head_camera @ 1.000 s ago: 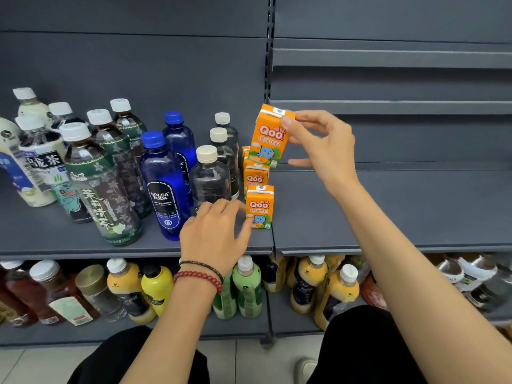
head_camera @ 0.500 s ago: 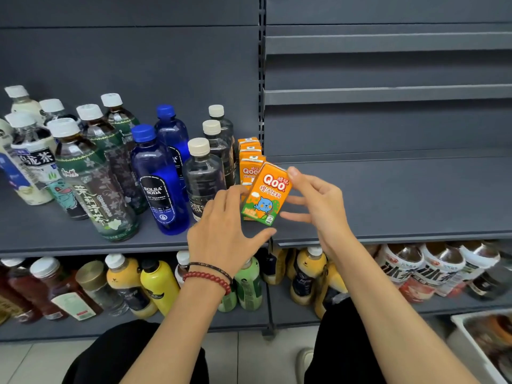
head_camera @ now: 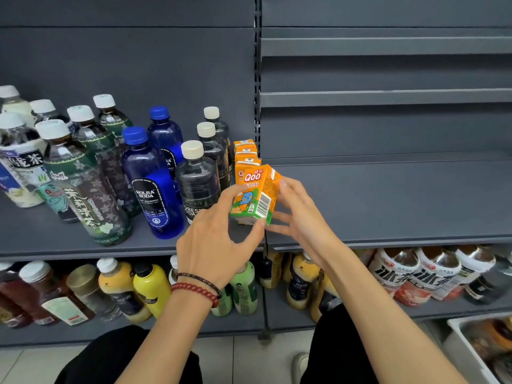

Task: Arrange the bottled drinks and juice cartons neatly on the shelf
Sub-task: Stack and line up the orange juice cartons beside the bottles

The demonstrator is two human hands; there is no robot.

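The Qoo juice carton (head_camera: 253, 195) hangs tilted over the shelf's (head_camera: 388, 206) near edge, the left hand (head_camera: 213, 245) pinching it and the right hand's (head_camera: 300, 214) straight fingers pressing its right side; it looks like the last one to seat in front of the carton row (head_camera: 245, 153), with the bottles (head_camera: 155, 187) already ranked to the left.

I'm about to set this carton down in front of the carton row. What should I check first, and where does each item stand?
1. Grip on carton: ok; left hand pinches it, right hand touches its side.
2. Carton upright: not ok; tilted.
3. Row aligned: ok.
4. Free spot in front of row: cannot tell; hidden by carton and hands.
5. Carton clear of bottle: ok; apart.
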